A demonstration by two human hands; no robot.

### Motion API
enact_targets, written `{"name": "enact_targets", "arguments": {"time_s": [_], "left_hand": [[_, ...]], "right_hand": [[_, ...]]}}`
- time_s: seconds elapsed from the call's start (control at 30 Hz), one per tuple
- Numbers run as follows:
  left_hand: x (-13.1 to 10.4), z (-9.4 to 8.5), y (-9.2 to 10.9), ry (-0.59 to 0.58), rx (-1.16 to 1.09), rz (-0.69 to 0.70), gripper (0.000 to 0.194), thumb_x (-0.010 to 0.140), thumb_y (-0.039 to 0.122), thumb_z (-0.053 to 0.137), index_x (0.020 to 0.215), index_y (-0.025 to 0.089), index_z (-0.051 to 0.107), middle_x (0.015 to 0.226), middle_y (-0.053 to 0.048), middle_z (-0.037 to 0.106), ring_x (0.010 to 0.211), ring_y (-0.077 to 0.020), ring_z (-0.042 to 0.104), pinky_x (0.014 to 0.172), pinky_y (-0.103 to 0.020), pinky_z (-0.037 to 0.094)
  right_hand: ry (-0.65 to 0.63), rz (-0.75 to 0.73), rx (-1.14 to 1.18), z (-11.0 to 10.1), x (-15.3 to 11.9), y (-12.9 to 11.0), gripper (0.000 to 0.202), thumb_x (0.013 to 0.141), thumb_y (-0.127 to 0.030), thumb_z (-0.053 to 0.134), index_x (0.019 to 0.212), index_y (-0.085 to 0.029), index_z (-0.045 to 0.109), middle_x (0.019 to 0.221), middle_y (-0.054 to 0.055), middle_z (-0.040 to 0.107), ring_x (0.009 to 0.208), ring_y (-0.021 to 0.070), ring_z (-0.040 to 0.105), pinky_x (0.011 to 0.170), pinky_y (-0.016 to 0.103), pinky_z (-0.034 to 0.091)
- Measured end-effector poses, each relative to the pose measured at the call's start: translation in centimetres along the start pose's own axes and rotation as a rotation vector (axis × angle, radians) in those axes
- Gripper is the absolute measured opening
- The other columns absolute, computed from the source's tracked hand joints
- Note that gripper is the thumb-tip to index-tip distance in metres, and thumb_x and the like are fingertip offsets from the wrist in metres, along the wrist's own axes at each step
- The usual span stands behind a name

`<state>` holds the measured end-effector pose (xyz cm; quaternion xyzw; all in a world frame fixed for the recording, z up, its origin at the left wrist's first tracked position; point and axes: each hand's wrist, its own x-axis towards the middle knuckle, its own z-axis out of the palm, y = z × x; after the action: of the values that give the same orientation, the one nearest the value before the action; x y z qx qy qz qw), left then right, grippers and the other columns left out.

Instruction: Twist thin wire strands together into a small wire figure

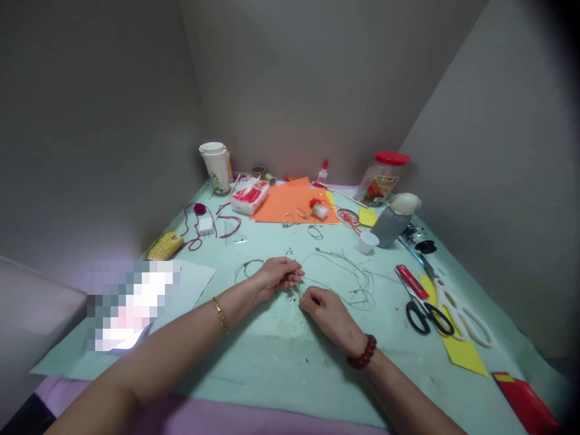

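Both hands (278,275) (330,314) pinch a thin cord (298,286) above the green sheet (258,362)

No legible text; label (380,189) on red-lidded jar (375,171) too small, red print (251,192) on white pack (245,207) unreadable

Hands (327,309) pinch thin cord (298,284) (green cover (254,356) below); looped strands (362,292) beside; black-handled scissors (426,309) farther right.

Left forearm (174,356) is slanting in from lower left, wrist nearly straight; left hand (277,275) is sitting slightly farther out — fingers pointing right, partly bent. Right forearm (403,389) is angling in from lower right; right hand (333,314) is curling loosely, back upward — thumb and forefinger pinching.
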<state>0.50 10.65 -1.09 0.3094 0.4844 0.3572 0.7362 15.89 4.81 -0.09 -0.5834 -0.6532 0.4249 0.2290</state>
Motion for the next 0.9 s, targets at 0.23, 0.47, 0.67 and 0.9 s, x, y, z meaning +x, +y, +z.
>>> {"name": "enact_targets", "arguments": {"time_s": [0.23, 0.47, 0.67, 0.9], "left_hand": [[-0.2, 0.5, 0.2, 0.029, -0.002, 0.022, 0.007, 0.080, 0.017, 0.063, 0.079, 0.011, 0.061, 0.081, -0.007, 0.068, 0.052, -0.0044, 0.058, 0.045, -0.013, 0.045], [-0.3, 1.0, 0.4, 0.099, 0.060, 0.074, 0.006, 0.076, 0.015, 0.063, 0.076, 0.009, 0.063, 0.076, -0.007, 0.068, 0.045, -0.0033, 0.053, 0.038, -0.013, 0.038], [-0.1, 1.5, 0.4, 0.146, 0.097, 0.096, 0.007, 0.075, 0.014, 0.062, 0.070, 0.009, 0.062, 0.074, -0.009, 0.069, 0.043, -0.0046, 0.052, 0.037, -0.016, 0.037], [0.3, 1.7, 0.2, 0.123, -0.076, 0.001, 0.008, 0.073, 0.014, 0.062, 0.069, 0.008, 0.066, 0.054, -0.001, 0.060, 0.040, -0.0029, 0.048, 0.039, -0.013, 0.037]], "right_hand": [[0.006, -0.003, -0.004, 0.0, 0.2, 0.2, 0.018, 0.073, -0.025, 0.046, 0.057, -0.019, 0.042, 0.054, -0.003, 0.041, 0.056, 0.0114, 0.035, 0.052, 0.025, 0.026], [0.004, 0.008, 0.047, -0.2, 0.3, 0.2, 0.018, 0.073, -0.026, 0.047, 0.057, -0.019, 0.043, 0.055, -0.004, 0.040, 0.056, 0.0112, 0.034, 0.052, 0.024, 0.026], [-0.003, 0.038, 0.088, -0.4, 0.3, 0.2, 0.019, 0.074, -0.026, 0.048, 0.057, -0.019, 0.043, 0.054, -0.004, 0.038, 0.052, 0.0102, 0.033, 0.049, 0.024, 0.025], [-0.028, 0.079, 0.224, -0.7, 0.1, 0.0, 0.021, 0.078, -0.029, 0.049, 0.061, -0.020, 0.042, 0.047, -0.007, 0.036, 0.043, 0.0082, 0.030, 0.043, 0.023, 0.023]]}}
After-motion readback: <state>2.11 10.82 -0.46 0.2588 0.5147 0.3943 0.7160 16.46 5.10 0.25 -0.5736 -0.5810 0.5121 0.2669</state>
